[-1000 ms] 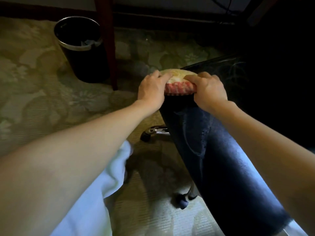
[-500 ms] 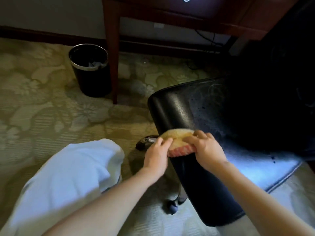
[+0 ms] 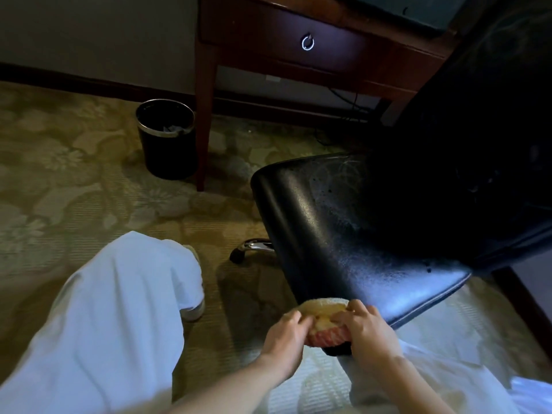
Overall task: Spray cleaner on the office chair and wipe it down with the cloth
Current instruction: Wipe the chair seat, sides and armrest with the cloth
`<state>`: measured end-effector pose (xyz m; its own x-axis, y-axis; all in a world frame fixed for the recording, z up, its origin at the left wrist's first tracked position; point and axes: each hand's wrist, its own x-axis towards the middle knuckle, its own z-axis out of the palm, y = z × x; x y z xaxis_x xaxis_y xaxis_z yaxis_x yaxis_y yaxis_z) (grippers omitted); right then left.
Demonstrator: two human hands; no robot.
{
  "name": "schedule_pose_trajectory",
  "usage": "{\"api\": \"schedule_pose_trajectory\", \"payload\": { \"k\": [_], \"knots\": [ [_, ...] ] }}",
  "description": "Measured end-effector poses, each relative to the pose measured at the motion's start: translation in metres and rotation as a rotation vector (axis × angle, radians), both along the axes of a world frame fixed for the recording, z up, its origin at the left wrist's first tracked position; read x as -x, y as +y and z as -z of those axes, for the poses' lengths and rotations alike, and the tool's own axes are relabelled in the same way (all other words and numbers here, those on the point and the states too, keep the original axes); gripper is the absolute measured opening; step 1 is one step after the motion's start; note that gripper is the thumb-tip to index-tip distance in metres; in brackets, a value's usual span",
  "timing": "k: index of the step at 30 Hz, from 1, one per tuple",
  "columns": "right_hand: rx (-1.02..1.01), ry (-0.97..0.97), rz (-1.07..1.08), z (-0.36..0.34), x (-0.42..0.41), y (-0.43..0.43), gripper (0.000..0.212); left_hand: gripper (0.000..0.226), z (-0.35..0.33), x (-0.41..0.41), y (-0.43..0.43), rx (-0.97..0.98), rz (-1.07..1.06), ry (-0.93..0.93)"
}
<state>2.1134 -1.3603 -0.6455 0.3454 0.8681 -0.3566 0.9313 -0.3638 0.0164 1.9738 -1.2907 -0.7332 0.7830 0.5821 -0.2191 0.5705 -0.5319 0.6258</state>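
Risk first: the cloth [image 3: 324,312] is bunched at the very lip of the office chair [image 3: 343,228], on the near corner of its seat. If either grip loosens, it may slide off the rounded edge onto the carpet [image 3: 89,189] below the chair and pick up dirt. The seat looks speckled with wet spray, and a cloth wadded this small could smear the patches rather than lift them. A castor [image 3: 236,258] shows under the chair's left side, so a hard push on the edge could roll the chair away from the person.

The left hand [image 3: 285,333] has its fingers curled round the left end of the yellow and pink cloth, gripping it. The right hand [image 3: 369,330] curls over the right end, fingers bent, and seems to press the cloth against the chair's near edge. A dark waste bin [image 3: 165,138] stands beyond the chair's far left side, by a desk leg [image 3: 204,121]
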Motion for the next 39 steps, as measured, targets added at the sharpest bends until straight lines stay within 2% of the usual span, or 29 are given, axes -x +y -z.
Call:
{"api": "schedule_pose_trajectory", "payload": {
  "k": [5, 8, 11, 16, 19, 25, 28, 31, 34, 39],
  "knots": [
    [-0.067, 0.019, -0.019, -0.011, -0.003, 0.007, 0.043, 0.057, -0.024, 0.008, 0.035, -0.174, 0.138, 0.007],
    [-0.18, 0.016, -0.042, -0.02, -0.014, 0.03, 0.04, 0.052, -0.05, -0.001, 0.074, -0.314, 0.153, -0.03],
    [-0.28, -0.052, -0.063, -0.028, -0.043, 0.067, 0.046, 0.051, -0.071, -0.026, 0.123, -0.436, 0.155, -0.079],
    [-0.461, -0.158, -0.087, -0.042, -0.097, 0.147, 0.042, 0.048, -0.096, -0.081, 0.21, -0.61, 0.112, -0.126],
    [-0.507, -0.185, -0.057, -0.044, -0.13, 0.199, 0.048, 0.052, -0.106, -0.118, 0.266, -0.685, 0.09, -0.139],
    [-0.548, -0.161, 0.039, -0.024, -0.195, 0.299, 0.056, 0.04, -0.101, -0.192, 0.352, -0.722, -0.053, -0.125],
    [-0.391, -0.13, 0.121, 0.009, -0.214, 0.323, 0.063, 0.041, -0.073, -0.216, 0.366, -0.679, 0.026, -0.028],
    [-0.357, -0.202, 0.131, 0.037, -0.215, 0.328, 0.064, 0.043, -0.048, -0.22, 0.363, -0.704, 0.049, 0.04],
    [-0.314, -0.224, 0.114, 0.034, -0.213, 0.326, 0.061, 0.044, -0.056, -0.218, 0.355, -0.725, 0.052, 0.073],
    [-0.312, -0.107, 0.112, 0.027, -0.182, 0.27, 0.055, 0.031, -0.06, -0.194, 0.308, -0.687, 0.106, 0.092]
  ]
}}
